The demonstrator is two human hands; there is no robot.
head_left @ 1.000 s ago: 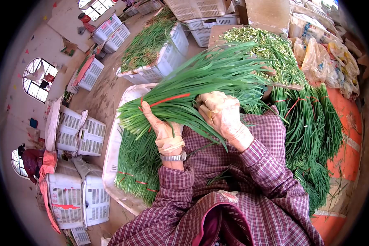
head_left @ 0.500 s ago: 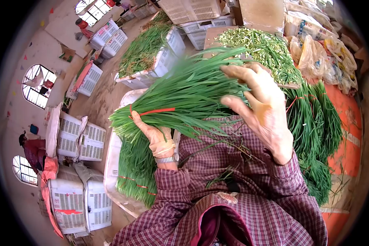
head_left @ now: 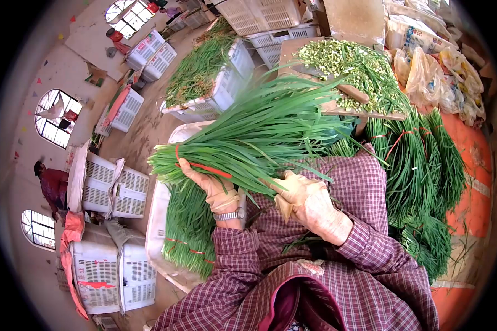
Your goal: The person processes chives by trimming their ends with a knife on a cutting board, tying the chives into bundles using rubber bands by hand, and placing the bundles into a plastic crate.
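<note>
Firmly gripped near the cut ends by the left hand (head_left: 215, 190), fingers wrapped round the bundle of chives (head_left: 259, 132) just beside its red band (head_left: 204, 168). Held across the lap, leaves fanning up and away toward the wooden board (head_left: 364, 110) heaped with chopped pieces. Right hand (head_left: 306, 201) loosely curled at the bundle's underside, fingertips among stray hanging blades, seemingly pinching a few; exactly how many, hard to tell. Below the left hand, a white tray (head_left: 154, 220) with more tied bundles; to the right, further tied bunches (head_left: 419, 165) against an orange surface.

Possible trouble: sound leaves dragged out along with the bad ones if pulled too hard, loosening the band. Slack grip by the left hand, and the fanned tips could sag and snap. Loose blades likely to drop onto the plaid sleeve (head_left: 370, 248) or lap instead of clear of the work.
</note>
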